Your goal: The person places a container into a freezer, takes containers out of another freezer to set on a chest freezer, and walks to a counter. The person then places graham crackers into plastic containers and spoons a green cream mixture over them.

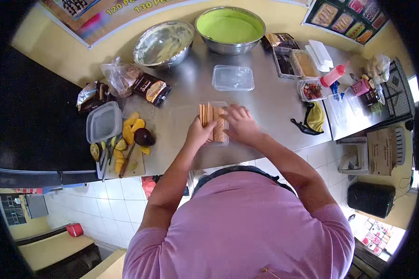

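My left hand (201,132) is closed around an upright stack of graham crackers (205,111), thumb on the near side. The stack stands over the left part of a clear plastic container (224,142). Beside it, a cracker (219,126) lies flat in the container's right part. My right hand (242,124) is over the container's right edge with its fingers stretched out, close to the flat cracker; whether the fingertips touch it I cannot tell. A second clear container or lid (233,77) lies just beyond on the steel table (270,104).
At the back stand a bowl of green cream (230,27) and a smeared bowl (164,44). Cracker packs (149,88), a clear tub (104,122) and cut mangoes with a knife (127,160) are on the left. Toppings (312,89), a pink squeeze bottle (334,75) and a yellow-black pouch-like item (315,117) lie right.
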The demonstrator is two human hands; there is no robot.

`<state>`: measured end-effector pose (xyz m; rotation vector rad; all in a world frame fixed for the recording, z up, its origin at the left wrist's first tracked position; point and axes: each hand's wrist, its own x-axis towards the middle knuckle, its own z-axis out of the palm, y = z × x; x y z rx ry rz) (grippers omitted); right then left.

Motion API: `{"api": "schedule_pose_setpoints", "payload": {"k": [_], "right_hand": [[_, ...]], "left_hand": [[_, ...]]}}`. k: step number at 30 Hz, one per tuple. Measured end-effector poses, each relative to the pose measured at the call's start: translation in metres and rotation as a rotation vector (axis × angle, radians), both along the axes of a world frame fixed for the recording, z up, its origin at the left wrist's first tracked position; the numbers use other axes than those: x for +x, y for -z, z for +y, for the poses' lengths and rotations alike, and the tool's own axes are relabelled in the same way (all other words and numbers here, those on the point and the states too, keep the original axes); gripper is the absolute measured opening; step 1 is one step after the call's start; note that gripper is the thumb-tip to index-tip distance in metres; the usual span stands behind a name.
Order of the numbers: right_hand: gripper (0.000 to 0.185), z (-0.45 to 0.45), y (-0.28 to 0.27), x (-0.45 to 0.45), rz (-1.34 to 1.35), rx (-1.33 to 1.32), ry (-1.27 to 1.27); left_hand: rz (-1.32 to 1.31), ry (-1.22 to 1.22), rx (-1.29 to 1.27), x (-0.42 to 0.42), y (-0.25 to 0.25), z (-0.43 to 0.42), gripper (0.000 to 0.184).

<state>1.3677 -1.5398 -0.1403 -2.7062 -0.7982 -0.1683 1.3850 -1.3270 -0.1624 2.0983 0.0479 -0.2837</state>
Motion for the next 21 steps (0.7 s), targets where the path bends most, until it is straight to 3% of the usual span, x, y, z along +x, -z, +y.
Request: {"api": "schedule_pose_setpoints", "payload": {"k": [1, 3, 4, 6, 8, 10, 14, 17, 18, 20, 21], "right_hand": [[0.048, 0.002, 0.013, 0.005, -0.051, -0.057, -0.134], [0.048, 0.0, 0.025, 0.008, 0.034, -0.144, -0.211], [0.047, 0.001, 0.026, 0.009, 0.12, -0.238, -0.286], [0.047, -0.002, 0.024, 0.01, 0.092, -0.216, -0.308], [0.047, -0.003, 0.02, 0.011, 0.068, -0.196, -0.332], [0.046, -0.001, 0.016, 0.014, 0.127, -0.343, -0.337], [0.046, 0.003, 0.008, 0.021, 0.131, -0.202, -0.343], [0.047, 0.013, 0.01, 0.028, 0.054, -0.131, -0.325], [0.047, 0.021, 0.0, 0.03, 0.059, -0.199, -0.358], [0.048, 0.039, -0.005, 0.03, 0.063, -0.268, -0.399], [0.047, 0.047, -0.002, 0.031, 0.025, -0.113, -0.416]], "left_hand": [[0.049, -0.06, -0.033, -0.007, -0.037, -0.005, 0.04], [-0.163, -0.053, 0.087, 0.0, -0.016, 0.005, 0.038], [0.006, -0.086, 0.009, -0.004, -0.027, 0.001, 0.037], [-0.124, -0.018, 0.111, -0.003, -0.015, -0.005, 0.036], [-0.085, -0.014, 0.212, -0.008, -0.006, -0.006, 0.038], [-0.182, -0.109, 0.268, -0.01, -0.007, 0.0, 0.04], [-0.153, -0.306, 0.046, -0.011, -0.002, 0.061, 0.035], [-0.138, -0.296, 0.148, -0.014, 0.016, 0.079, 0.035], [-0.186, -0.196, 0.083, -0.011, 0.029, 0.08, 0.035], [-0.197, -0.193, 0.188, -0.011, 0.024, 0.067, 0.037], [-0.19, -0.224, 0.272, -0.011, 0.007, 0.062, 0.038]]}}
